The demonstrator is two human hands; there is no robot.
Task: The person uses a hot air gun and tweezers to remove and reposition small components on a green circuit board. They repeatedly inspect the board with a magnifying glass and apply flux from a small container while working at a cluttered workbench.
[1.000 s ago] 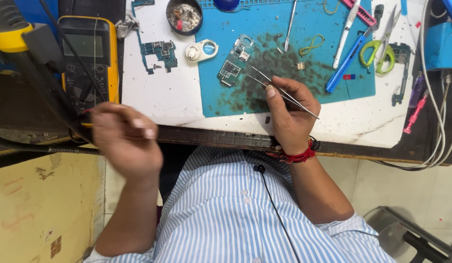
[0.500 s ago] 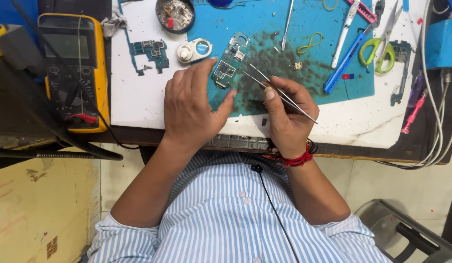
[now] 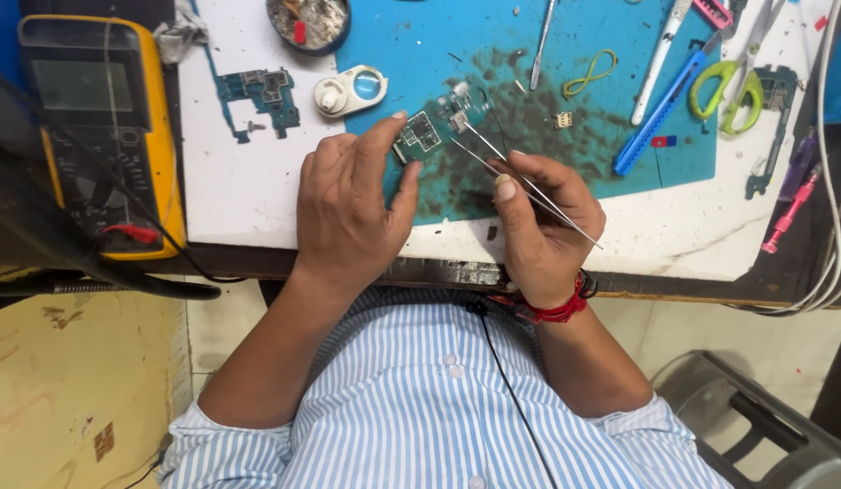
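Two hands meet over the near edge of the bench, and we read the pose as steadying work; our left hand [image 3: 348, 213] pinches a small green circuit board [image 3: 418, 136] between thumb and forefinger, fingers closed on its near-left edge, so that the board is tilted up off the blue mat [image 3: 529, 109] where the tool can reach it; our right hand [image 3: 543, 222], with a red thread at the wrist, is closed around a pair of fine metal tweezers [image 3: 502, 163], held like a pen; the tweezer tips come together at the board's far right corner, though we cannot tell whether they grip anything there.

Near us a striped shirt fills the lower view, with pale floor tiles and a grey stool [image 3: 755, 426] to the right; the bench top is white and worn, its blue mat darkly stained where the board is held; left lies a yellow multimeter [image 3: 103, 136] with leads trailing; further off sit a second bare circuit board [image 3: 262, 95], a white magnifier loupe [image 3: 352, 91], a round dish of scraps [image 3: 309, 20]; to the far right lie a blue cutter knife [image 3: 660, 113] and green-handled scissors [image 3: 728, 86].
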